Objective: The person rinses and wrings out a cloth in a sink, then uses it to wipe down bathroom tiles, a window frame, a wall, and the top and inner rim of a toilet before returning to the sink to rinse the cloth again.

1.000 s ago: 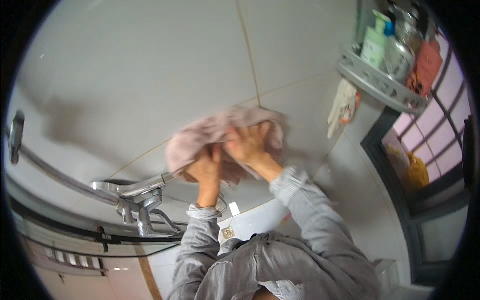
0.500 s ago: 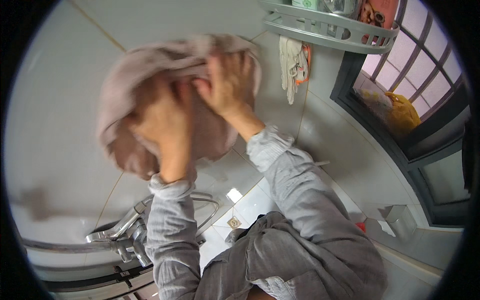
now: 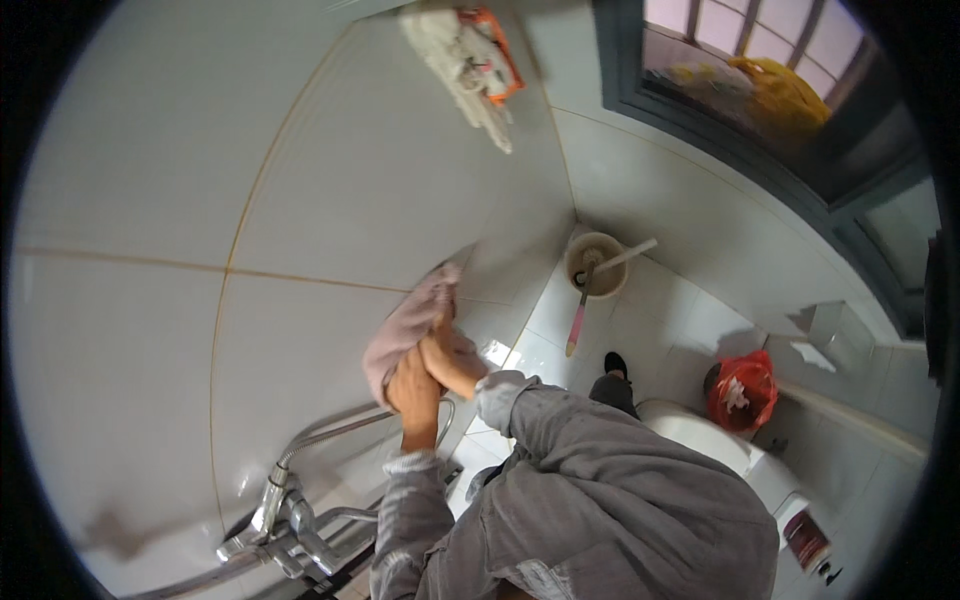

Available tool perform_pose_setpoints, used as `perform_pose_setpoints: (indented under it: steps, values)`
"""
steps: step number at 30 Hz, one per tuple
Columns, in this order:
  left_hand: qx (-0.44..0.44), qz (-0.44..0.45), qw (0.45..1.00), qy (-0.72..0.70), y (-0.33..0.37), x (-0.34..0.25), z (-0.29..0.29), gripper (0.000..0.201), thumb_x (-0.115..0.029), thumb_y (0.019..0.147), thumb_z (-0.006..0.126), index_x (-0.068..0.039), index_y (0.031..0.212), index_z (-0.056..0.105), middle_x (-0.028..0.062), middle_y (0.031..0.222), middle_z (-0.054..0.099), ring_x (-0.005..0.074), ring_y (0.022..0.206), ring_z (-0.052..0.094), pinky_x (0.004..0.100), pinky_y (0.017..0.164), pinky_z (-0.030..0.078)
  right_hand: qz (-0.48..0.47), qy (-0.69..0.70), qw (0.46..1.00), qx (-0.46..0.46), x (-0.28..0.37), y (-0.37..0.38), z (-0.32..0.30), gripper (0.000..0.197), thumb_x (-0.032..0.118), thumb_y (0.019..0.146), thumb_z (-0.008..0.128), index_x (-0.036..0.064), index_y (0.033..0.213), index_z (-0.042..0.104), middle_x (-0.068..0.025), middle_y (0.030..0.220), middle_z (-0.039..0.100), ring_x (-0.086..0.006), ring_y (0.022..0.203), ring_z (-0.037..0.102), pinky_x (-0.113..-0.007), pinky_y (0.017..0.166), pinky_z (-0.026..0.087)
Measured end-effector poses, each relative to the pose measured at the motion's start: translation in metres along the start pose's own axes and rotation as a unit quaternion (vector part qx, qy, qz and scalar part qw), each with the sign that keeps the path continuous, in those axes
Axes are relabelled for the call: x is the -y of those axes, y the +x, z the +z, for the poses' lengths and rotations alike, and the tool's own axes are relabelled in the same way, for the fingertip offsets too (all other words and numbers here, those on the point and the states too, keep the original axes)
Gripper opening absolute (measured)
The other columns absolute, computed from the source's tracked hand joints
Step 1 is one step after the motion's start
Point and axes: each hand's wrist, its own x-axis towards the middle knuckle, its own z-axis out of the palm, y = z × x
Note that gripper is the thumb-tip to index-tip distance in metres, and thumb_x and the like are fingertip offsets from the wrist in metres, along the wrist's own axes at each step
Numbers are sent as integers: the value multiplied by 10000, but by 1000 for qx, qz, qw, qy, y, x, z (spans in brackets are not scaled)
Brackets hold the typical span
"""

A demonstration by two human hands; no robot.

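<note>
White tiled bathroom wall. Left hand and right hand, both closed on pink cloth, press it against wall above chrome tap.

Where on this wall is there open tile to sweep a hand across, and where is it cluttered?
Open tile runs left of and above the pink cloth that both hands press on the wall, up to the hanging gloves. Crowded: the chrome tap and hose below the left hand, and the bucket in the floor corner.

head – worn fisheye | looks down, close on tiled wall – floor beyond | single view
</note>
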Motion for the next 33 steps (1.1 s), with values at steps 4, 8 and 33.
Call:
perform_pose_setpoints:
  steps: [4, 8, 33]
  values:
    - [-77, -42, 989, 118, 27, -17, -22, 359, -153, 733, 546, -10, 1055, 482, 184, 906, 533, 346, 745, 550, 374, 624, 442, 107, 586, 800, 72, -8, 33, -7, 624, 80, 757, 470, -24, 1313, 205, -240, 1328, 256, -370, 1245, 212, -433, 1047, 136]
    - [-76, -1, 990, 121, 92, -44, -14, 353, -216, 750, 569, -13, 1021, 468, 192, 869, 515, 366, 723, 536, 400, 611, 438, 47, 897, 398, -184, -30, 83, 65, 661, 197, 740, 542, -7, 1297, 248, -232, 1314, 276, -410, 1209, 237, -525, 1011, 132]
    - [375, -229, 819, -368, 66, -45, 96, 347, -127, 861, 490, -23, 1190, 449, 99, 1149, 500, 167, 1031, 469, 246, 893, 363, 152, 777, -535, 294, 148, 13, 97, 649, 563, 871, 159, 112, 1338, 177, -89, 1343, 262, -246, 1190, 315, -359, 1005, 280]
